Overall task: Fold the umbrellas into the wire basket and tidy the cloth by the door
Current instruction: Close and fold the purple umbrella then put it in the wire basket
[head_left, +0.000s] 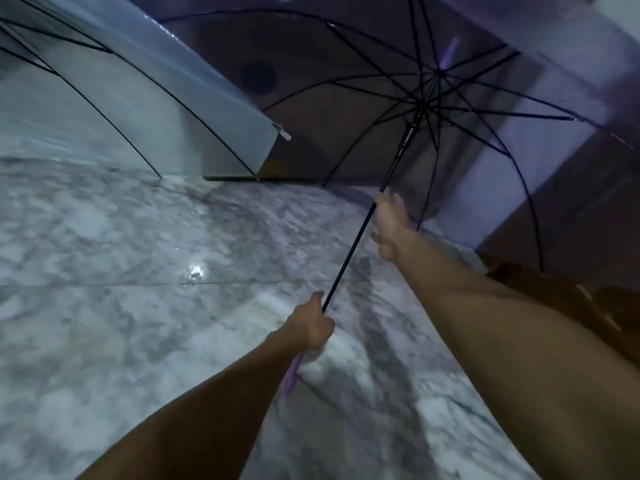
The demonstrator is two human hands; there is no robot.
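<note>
An open see-through umbrella (433, 98) with black ribs fills the upper right, its black shaft (349, 258) slanting down toward me. My left hand (311, 327) is shut around the lower end of the shaft, just above a purple handle (292, 375). My right hand (389, 226) reaches further up and lies against the shaft with fingers spread, not closed on it. A second open see-through umbrella (114, 98) with black ribs stands at the upper left, resting on the floor. No wire basket or cloth is in view.
Grey marbled floor tiles (138, 254) shine with a light reflection near the middle. A dark door or wall panel (311, 109) lies behind the umbrellas. Brown wood (588, 299) shows at the right edge.
</note>
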